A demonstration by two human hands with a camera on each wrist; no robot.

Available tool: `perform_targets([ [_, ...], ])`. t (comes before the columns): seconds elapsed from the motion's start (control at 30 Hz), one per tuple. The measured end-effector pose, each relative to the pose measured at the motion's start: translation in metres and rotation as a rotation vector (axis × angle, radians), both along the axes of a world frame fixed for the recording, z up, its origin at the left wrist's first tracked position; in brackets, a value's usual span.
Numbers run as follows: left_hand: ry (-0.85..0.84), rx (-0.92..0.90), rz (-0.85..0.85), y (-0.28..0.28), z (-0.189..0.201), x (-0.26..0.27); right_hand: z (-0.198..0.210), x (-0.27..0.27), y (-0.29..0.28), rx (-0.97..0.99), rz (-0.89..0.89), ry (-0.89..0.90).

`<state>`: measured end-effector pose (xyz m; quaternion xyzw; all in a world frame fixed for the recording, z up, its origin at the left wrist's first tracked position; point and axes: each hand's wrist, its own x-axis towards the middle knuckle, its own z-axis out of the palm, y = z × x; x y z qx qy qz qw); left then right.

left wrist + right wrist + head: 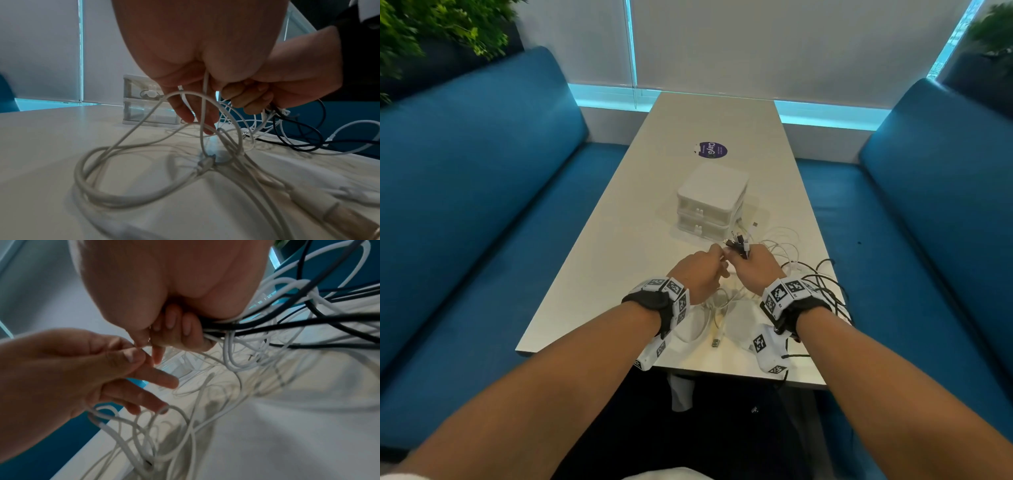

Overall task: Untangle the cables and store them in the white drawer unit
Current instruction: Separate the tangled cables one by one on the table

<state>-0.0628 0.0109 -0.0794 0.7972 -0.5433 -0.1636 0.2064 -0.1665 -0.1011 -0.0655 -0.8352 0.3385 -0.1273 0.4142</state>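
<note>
A tangle of white and black cables (794, 270) lies on the white table (619, 246) just in front of the white drawer unit (710, 205), whose two drawers are closed. My right hand (751, 265) grips a bunch of cable ends, plugs sticking up from the fist (738, 245); black and white cables (267, 327) stream out of it. My left hand (705, 270) pinches one thin white cable (204, 100) between thumb and forefinger beside the right fist. Loose white loops (123, 162) hang from it down to the table.
A USB plug (715, 342) lies near the table's front edge between my wrists. A purple round sticker (712, 149) is beyond the drawer unit. Blue sofas (482, 192) flank the table on both sides. Black cable loops reach the right table edge (839, 301).
</note>
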Motion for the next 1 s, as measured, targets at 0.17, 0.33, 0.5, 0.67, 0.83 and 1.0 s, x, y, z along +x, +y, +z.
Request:
perform_targets([
  [0.17,0.023,0.079,-0.004,0.002,-0.007,0.000,0.008,0.000,-0.012,-0.112,-0.069,0.101],
  [0.33,-0.113,0.092,-0.081,-0.004,-0.005,-0.013,0.013,-0.001,-0.007,0.039,-0.034,0.025],
  [0.5,-0.330,0.119,-0.139,-0.006,-0.007,-0.018,0.007,-0.004,-0.007,-0.080,0.044,0.121],
  [0.67,-0.503,0.117,-0.151,0.011,-0.009,0.008,-0.001,-0.020,-0.025,-0.367,0.032,0.381],
  [0.83,-0.607,0.211,-0.154,0.007,-0.017,0.020,0.001,-0.015,-0.016,-0.268,0.094,0.229],
  [1.0,-0.625,0.295,-0.181,0.003,-0.014,0.010,0.019,-0.008,-0.001,-0.142,0.206,0.088],
])
